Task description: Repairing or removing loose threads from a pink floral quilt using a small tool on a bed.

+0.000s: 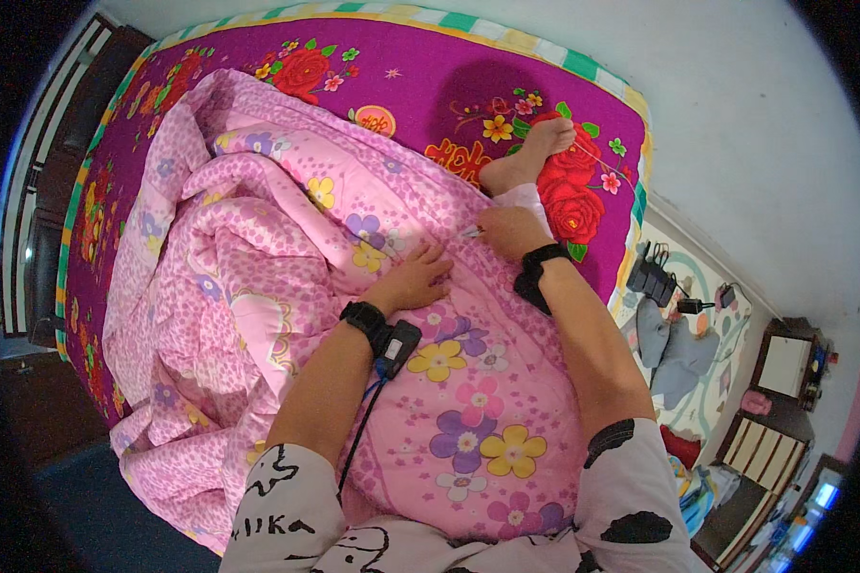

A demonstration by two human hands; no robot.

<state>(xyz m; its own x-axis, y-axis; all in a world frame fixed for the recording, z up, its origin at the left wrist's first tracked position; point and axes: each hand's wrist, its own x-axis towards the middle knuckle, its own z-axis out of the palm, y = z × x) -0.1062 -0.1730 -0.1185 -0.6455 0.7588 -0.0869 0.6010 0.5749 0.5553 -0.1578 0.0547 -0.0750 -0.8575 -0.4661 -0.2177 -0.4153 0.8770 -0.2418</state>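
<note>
A pink quilt [454, 387] with purple, yellow and white flowers covers my lap and is bunched up in folds on the left. My left hand [413, 279] lies on it with the fingers spread, holding nothing. To its right and a little farther off, my right hand [509, 231] is closed at the quilt's spotted border. A small pale, shiny thing [472, 232] sticks out from its fingertips, too small to name. My bare foot [533, 158] rests just beyond the right hand, with a pale pink trouser cuff at the ankle.
Under the quilt lies a purple bedspread [373, 72] with red roses and a green-and-white edge. A black cable runs from the device [397, 349] on my left wrist. Right of the bed are power adapters [652, 279], grey cloth [683, 353] and dark furniture [750, 477].
</note>
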